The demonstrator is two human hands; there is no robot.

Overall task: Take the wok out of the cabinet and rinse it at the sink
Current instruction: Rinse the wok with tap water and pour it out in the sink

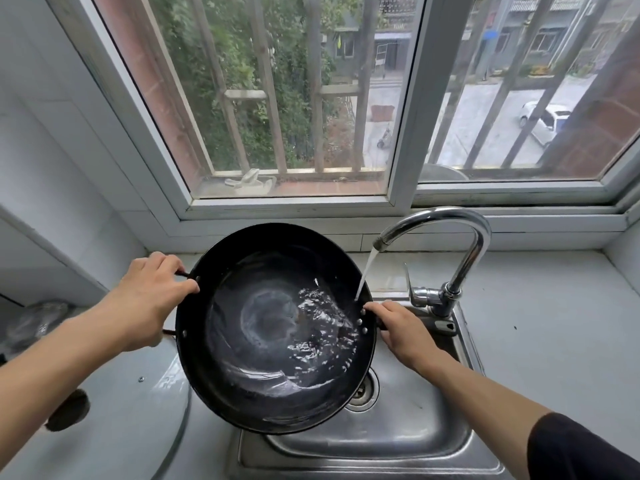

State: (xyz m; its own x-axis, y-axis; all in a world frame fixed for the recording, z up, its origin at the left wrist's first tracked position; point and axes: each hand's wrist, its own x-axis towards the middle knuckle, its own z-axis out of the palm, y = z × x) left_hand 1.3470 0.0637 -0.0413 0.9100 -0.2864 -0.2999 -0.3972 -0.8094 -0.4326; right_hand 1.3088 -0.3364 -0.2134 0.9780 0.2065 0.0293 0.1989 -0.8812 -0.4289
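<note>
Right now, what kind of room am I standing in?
Most likely a home kitchen: a stainless steel sink with a curved chrome faucet running water into a round black metal wok, and a domed metal pot lid beside it under a barred window.

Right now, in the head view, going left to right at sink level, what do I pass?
Pot lid → left hand → wok → right hand → faucet.
</note>
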